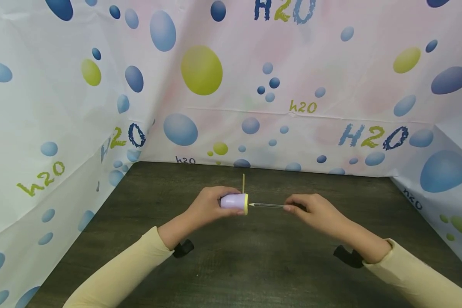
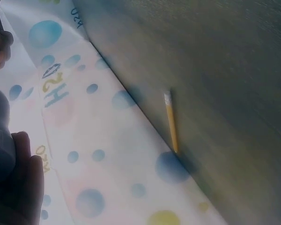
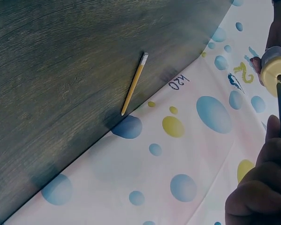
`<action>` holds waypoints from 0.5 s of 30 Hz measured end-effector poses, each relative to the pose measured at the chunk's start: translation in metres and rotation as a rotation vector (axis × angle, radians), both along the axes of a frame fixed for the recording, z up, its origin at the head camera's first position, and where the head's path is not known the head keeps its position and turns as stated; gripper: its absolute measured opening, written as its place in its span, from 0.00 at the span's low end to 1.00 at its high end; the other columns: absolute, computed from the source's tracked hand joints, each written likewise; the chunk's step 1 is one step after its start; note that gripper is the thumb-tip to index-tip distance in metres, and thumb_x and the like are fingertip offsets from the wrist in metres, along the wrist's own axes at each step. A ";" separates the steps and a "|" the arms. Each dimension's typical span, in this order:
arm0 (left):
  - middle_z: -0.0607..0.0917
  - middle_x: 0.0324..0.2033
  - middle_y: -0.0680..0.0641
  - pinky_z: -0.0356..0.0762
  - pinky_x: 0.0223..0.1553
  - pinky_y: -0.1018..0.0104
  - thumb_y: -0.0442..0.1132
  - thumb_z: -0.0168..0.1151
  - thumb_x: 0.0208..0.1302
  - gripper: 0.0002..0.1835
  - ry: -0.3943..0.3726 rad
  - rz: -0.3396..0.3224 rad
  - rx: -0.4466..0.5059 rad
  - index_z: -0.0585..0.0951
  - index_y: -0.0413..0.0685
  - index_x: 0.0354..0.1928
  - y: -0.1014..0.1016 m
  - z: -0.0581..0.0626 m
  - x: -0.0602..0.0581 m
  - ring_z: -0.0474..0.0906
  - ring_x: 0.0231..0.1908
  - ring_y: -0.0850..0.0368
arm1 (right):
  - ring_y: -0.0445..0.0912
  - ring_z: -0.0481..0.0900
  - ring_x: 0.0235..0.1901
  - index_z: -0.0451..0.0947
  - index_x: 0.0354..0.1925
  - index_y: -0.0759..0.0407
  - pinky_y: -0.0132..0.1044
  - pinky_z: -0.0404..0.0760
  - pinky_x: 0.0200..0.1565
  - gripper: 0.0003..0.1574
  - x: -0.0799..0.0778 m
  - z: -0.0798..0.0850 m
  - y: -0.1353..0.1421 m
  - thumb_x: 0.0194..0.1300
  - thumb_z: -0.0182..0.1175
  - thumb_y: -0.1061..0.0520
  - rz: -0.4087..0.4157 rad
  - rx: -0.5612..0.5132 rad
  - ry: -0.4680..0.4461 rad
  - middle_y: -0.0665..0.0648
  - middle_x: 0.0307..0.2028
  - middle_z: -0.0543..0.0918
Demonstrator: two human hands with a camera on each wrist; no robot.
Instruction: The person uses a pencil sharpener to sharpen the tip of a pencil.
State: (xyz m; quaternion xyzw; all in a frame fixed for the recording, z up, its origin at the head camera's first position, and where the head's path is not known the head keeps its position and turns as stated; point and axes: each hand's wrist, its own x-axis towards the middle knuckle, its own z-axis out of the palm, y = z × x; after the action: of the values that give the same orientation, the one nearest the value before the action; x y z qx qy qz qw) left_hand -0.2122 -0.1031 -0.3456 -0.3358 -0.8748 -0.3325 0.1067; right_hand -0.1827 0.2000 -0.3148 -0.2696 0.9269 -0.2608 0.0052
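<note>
My left hand (image 1: 205, 207) grips a lilac pencil sharpener (image 1: 232, 201) with a yellow end cap, held sideways above the table. The cap faces right, and its round hole shows in the right wrist view on the sharpener's yellow face (image 3: 272, 75). Between the thumb and fingers of my right hand (image 1: 318, 213) is a dark, slim pencil (image 1: 269, 205), roughly level. Its pale sharpened tip points left, right at the hole; whether it touches the rim, I cannot tell. In the left wrist view the sharpener (image 2: 0, 140) is only partly visible.
A yellow pencil (image 1: 244, 183) with a whitish end lies on the dark wooden table (image 1: 254, 265), near its back edge, beyond the sharpener. White sheeting (image 1: 312, 77) with blue and green spots stands behind the table and along both sides.
</note>
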 end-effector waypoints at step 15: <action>0.91 0.45 0.42 0.76 0.32 0.74 0.45 0.78 0.57 0.23 -0.020 0.011 0.015 0.86 0.42 0.52 -0.004 0.000 0.000 0.83 0.35 0.55 | 0.32 0.66 0.22 0.84 0.51 0.60 0.32 0.68 0.28 0.15 0.002 0.001 0.002 0.76 0.58 0.53 -0.009 -0.004 -0.012 0.50 0.34 0.87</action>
State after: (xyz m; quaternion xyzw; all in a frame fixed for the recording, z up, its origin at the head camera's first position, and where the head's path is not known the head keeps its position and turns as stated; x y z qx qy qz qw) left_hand -0.2120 -0.1068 -0.3461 -0.3270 -0.8751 -0.3417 0.1022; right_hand -0.1808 0.2019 -0.3142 -0.2639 0.9276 -0.2642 0.0091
